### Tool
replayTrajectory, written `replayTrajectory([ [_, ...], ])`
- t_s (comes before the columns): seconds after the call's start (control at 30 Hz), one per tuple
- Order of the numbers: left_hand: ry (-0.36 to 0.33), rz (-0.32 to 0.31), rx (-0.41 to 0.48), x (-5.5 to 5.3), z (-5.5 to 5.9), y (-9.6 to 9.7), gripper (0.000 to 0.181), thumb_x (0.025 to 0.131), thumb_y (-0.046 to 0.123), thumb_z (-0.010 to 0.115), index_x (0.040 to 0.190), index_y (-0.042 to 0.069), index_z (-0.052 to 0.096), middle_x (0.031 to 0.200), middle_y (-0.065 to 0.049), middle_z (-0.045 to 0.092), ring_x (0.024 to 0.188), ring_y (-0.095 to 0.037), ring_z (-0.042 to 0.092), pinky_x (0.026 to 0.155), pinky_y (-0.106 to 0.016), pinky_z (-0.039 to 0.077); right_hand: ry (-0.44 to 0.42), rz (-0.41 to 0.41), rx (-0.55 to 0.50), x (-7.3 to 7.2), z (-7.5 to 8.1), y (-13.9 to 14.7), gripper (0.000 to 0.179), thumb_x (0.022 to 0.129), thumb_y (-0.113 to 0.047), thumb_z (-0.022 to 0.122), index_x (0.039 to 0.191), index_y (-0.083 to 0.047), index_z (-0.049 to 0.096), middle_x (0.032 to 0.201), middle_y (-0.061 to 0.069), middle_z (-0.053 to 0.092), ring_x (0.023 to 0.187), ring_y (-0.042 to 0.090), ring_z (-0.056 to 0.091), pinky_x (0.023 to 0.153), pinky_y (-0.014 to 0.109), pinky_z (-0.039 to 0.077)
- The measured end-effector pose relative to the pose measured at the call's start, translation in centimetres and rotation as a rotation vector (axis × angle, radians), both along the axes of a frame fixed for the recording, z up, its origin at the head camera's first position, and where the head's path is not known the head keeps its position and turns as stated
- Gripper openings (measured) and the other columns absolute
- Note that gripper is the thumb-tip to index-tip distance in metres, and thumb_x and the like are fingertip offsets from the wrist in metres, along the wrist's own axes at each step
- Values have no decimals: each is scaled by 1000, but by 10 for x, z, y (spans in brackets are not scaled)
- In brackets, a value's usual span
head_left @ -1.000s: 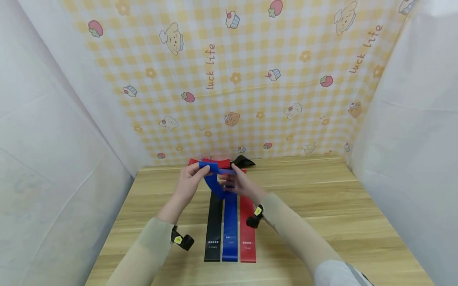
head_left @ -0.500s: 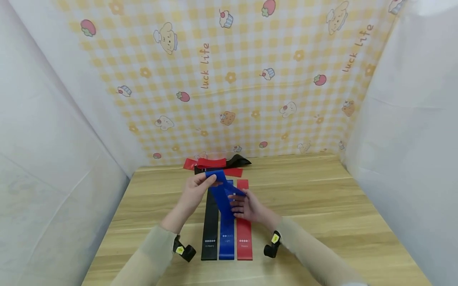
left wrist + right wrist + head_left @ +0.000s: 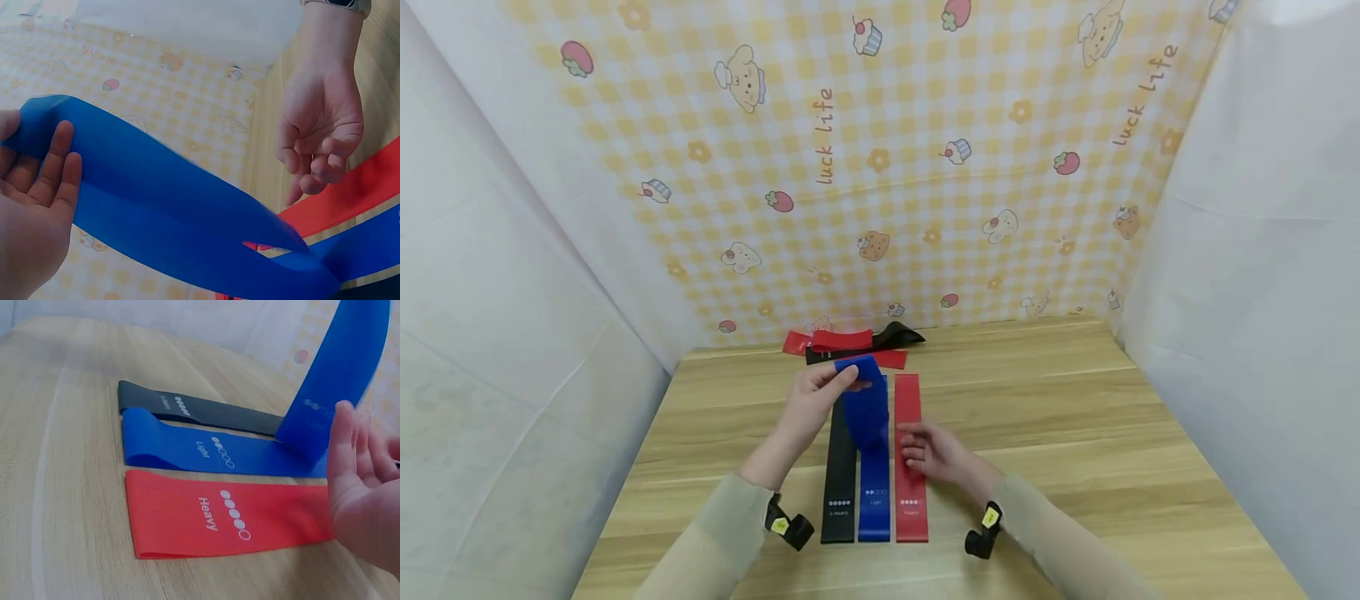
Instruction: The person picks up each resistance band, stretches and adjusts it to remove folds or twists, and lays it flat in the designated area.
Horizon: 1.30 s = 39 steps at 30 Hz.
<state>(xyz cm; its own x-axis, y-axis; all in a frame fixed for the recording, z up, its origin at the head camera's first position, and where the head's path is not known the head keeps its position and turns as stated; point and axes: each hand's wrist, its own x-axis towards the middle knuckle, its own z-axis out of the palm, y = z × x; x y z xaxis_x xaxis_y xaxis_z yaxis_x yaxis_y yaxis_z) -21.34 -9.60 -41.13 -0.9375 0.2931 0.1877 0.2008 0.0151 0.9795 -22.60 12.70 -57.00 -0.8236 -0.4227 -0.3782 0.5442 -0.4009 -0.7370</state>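
A loop of blue resistance band (image 3: 867, 410) hangs from my left hand (image 3: 805, 404), which pinches its upper end between thumb and fingers. In the left wrist view the blue loop (image 3: 162, 187) slopes down and away from the fingers. Its lower end hangs over a flat blue resistance band (image 3: 874, 504) marked Light. My right hand (image 3: 938, 452) holds nothing, fingers loosely bent, above the red resistance band (image 3: 912, 521) marked Heavy. A black resistance band (image 3: 838, 483) lies left of the flat blue one. All three flat bands lie side by side.
Behind the row, more red bands (image 3: 844, 340) and a black band (image 3: 898, 337) lie loosely heaped near the checked backdrop (image 3: 910, 200). White sheets wall off the left and right of the wooden table (image 3: 1037, 417).
My right hand has let go of the blue band and moved right and toward me. The blue loop now hangs from my left hand alone, which has come slightly lower.
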Motion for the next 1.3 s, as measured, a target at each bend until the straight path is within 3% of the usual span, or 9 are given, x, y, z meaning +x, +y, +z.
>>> replayTrajectory([
  [0.13,-8,10,-6,0,2,1,37,97,29,61,114,-3,68,100,-15,72,99,-25,66,103,-48,37,102,46,138,2,1,-7,50,98,-6,48,146,-3,37,95,11,60,76,17,60,66,29,54],
  [0.3,-6,20,-7,-2,5,1,39,97,32,60,116,-2,67,101,-15,72,100,-26,65,104,-50,36,220,139,299,2,1,-17,51,95,-5,55,144,-5,39,103,17,60,78,21,60,66,34,56],
  [0.43,6,44,-4,-5,8,-1,41,97,35,59,116,-1,67,100,-14,72,98,-25,65,101,-47,38,263,200,404,3,2,-22,48,93,-5,60,138,1,44,95,16,61,73,21,60,61,33,56],
  [0.6,37,62,65,-9,11,-3,40,98,30,58,111,-7,67,94,-17,72,92,-25,67,92,-40,48,307,234,486,2,1,-26,50,90,-8,66,136,-1,49,88,15,63,67,19,60,56,29,55],
  [0.9,1,57,138,-12,15,-1,43,96,30,62,111,-10,65,89,-7,73,89,-22,69,88,-35,52,354,230,624,-16,4,-41,73,88,-11,71,149,-5,32,81,15,63,58,19,57,50,25,51],
  [1.13,-33,22,143,-12,20,-1,36,97,22,61,116,-9,63,85,-6,72,87,-21,69,88,-34,51,390,216,695,-32,10,-51,51,87,-8,70,134,-13,50,85,11,62,64,24,56,49,29,51],
  [1.3,-35,14,141,-14,21,-1,32,98,19,58,115,-8,62,82,-5,72,85,-20,70,86,-34,52,405,245,743,-35,9,-52,26,87,-8,71,110,-6,61,75,9,59,58,21,53,50,28,49],
])
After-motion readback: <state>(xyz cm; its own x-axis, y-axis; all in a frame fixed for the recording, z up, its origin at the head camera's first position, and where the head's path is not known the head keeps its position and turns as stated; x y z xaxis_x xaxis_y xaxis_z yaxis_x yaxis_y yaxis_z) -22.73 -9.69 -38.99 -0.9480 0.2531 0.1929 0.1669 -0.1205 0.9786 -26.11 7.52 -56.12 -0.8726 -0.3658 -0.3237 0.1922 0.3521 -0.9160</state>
